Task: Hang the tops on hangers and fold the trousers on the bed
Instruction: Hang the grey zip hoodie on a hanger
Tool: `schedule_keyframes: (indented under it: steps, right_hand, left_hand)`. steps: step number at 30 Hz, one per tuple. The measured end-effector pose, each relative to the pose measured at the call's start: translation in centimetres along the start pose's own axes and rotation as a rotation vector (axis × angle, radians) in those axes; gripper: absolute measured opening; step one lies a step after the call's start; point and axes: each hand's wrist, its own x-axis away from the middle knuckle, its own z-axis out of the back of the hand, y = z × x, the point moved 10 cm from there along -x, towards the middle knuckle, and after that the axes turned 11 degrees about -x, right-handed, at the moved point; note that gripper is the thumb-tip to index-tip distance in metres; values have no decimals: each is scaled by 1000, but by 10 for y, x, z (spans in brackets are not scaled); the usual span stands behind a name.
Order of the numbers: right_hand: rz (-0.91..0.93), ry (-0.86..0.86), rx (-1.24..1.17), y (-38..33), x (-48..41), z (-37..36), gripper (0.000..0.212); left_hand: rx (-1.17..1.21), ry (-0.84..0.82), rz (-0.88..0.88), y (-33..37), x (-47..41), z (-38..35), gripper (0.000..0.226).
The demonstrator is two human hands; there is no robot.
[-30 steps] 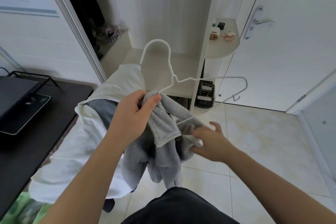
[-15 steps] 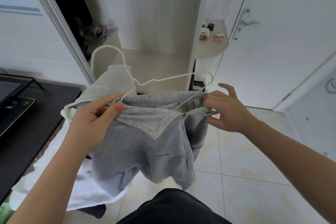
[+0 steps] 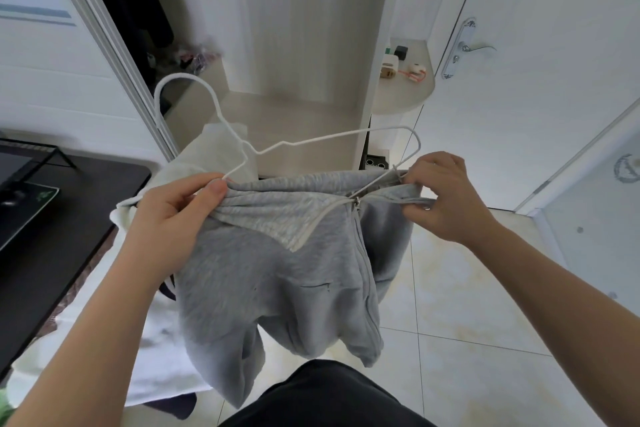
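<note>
In the near middle, over the floor: one grey zip top [image 3: 277, 288], collar pinched by left hand [image 3: 173, 215], far shoulder gripped by right hand [image 3: 446, 198]; white wire hanger [image 3: 346, 134] seemingly half inserted; other clothes [image 3: 162, 350] at left not yet sorted.

Left hand [image 3: 173, 215], right hand [image 3: 446, 198], both pinching.

Bright, even daylight fills the room, casting soft shadows. Wide-angle distortion bends straight lines near the frame edges; focus is slightly soft.
</note>
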Motion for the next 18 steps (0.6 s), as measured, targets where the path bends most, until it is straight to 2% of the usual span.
schedule_keyframes:
  steps: [3, 7, 9, 15, 18]
  right_hand:
    - [-73, 48, -134, 5, 3, 1, 7]
    - [-68, 25, -205, -5, 1, -4, 21]
    - [-49, 43, -217, -11, -2, -1, 18]
    - [-3, 82, -175, -26, -2, 6, 14]
    - [-28, 48, -198, -30, 1, -4, 14]
  left_hand:
    - [6, -3, 14, -1, -2, -3, 49]
    - [-3, -51, -31, 3, -2, -12, 53]
    - [-25, -62, -37, 4, -4, -14, 54]
    - [-123, -47, -54, 4, -6, -16, 28]
    - [-130, -1, -28, 5, -8, -16, 28]
